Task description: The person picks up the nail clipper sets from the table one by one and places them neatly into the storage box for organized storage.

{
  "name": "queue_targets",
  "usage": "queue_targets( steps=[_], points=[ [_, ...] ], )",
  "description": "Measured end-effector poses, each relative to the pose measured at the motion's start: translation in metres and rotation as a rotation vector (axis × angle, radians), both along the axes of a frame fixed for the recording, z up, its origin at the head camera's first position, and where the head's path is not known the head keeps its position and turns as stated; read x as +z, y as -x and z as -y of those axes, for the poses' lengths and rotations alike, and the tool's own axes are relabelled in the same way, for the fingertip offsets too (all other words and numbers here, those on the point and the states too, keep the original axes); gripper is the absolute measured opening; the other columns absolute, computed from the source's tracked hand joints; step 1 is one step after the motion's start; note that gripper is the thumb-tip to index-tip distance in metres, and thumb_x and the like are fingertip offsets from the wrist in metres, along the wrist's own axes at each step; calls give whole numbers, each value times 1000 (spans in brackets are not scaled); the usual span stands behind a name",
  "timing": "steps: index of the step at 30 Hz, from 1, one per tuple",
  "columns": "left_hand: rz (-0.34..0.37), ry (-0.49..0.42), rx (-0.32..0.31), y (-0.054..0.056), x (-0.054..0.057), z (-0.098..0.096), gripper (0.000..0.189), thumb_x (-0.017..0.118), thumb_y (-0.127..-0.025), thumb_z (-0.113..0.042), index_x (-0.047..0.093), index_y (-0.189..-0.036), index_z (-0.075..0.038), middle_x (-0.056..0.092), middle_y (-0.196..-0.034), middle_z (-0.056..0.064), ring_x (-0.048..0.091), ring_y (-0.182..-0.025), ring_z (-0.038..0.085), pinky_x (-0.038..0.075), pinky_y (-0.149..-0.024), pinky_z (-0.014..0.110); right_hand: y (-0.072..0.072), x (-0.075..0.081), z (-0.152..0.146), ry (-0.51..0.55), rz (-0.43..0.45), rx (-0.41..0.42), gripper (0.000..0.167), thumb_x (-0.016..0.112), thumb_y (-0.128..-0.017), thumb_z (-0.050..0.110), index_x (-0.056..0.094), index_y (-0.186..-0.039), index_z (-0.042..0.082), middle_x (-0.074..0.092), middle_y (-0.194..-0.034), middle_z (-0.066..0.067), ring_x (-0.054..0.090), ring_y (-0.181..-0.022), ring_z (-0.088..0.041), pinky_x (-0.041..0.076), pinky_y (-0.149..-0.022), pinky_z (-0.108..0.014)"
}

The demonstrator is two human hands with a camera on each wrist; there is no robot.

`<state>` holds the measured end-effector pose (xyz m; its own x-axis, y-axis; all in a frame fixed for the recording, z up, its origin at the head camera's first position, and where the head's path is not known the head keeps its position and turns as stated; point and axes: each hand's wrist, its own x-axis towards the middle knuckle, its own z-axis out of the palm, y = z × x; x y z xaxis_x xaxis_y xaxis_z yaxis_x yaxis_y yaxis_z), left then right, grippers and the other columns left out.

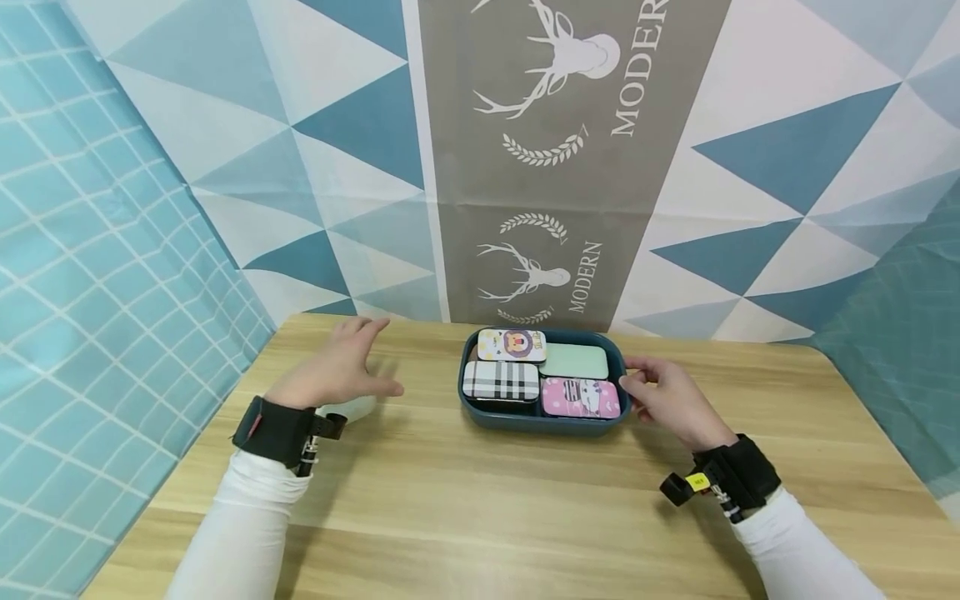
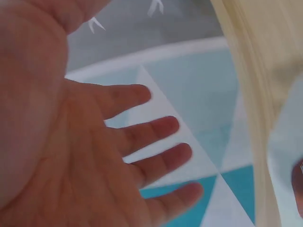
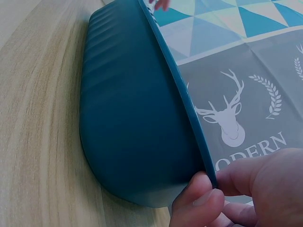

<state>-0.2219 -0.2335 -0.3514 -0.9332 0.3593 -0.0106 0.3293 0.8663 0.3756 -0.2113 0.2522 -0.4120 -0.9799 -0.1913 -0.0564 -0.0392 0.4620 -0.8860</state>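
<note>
A dark blue oval-ended box (image 1: 551, 425) sits on the table and holds several small tins. Inside are a lion-print tin (image 1: 512, 344), a black-and-white plaid tin (image 1: 500, 381), a plain mint-green tin (image 1: 574, 362) and a pink cartoon tin (image 1: 581, 398). My right hand (image 1: 667, 400) pinches the box's right end at the rim; in the right wrist view, thumb and finger meet over that edge. Left of the box, my left hand (image 1: 337, 367) is raised with fingers spread and nothing in its palm.
A whitish object (image 1: 354, 408) lies partly hidden behind my left wrist. The wooden table (image 1: 480, 517) ends at a patterned cloth backdrop (image 1: 525, 183) with deer heads and triangles. Blue checked cloth (image 1: 97, 275) hangs along the left side.
</note>
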Motion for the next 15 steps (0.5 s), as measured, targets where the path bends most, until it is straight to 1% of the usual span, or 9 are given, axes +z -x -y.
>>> queue_targets(
  steps=[5, 10, 13, 15],
  points=[
    [78, 50, 43, 5, -6, 17, 116, 90, -83, -48, 28, -163, 7, 28, -161, 37, 23, -148, 60, 34, -110, 73, 2, 1, 1, -15, 2, -6, 50, 59, -109, 13, 46, -153, -8, 62, -104, -19, 62, -78, -27, 58, -65, -32],
    [148, 68, 79, 10, -13, 32, 119, 91, -82, -48, 25, -163, 9, 22, -161, 41, 18, -148, 62, 32, -110, 75, 3, 1, 1, -23, -3, -7, 50, 59, -109, 13, 47, -153, -7, 62, -105, -19, 62, -79, -27, 58, -66, -31],
    [176, 77, 99, 12, -16, 39, 120, 91, -82, -47, 25, -163, 10, 20, -162, 42, 15, -148, 64, 29, -111, 76, 3, 0, 1, -27, -3, -8, 49, 59, -109, 13, 48, -153, -7, 62, -105, -19, 62, -79, -26, 59, -66, -31],
    [180, 91, 108, 13, -18, 42, 121, 92, -81, -48, 25, -162, 11, 20, -161, 43, 14, -147, 65, 29, -110, 77, 3, -1, 1, -25, 0, -7, 49, 58, -109, 13, 48, -153, -7, 62, -105, -19, 62, -78, -25, 59, -66, -31]
  ],
)
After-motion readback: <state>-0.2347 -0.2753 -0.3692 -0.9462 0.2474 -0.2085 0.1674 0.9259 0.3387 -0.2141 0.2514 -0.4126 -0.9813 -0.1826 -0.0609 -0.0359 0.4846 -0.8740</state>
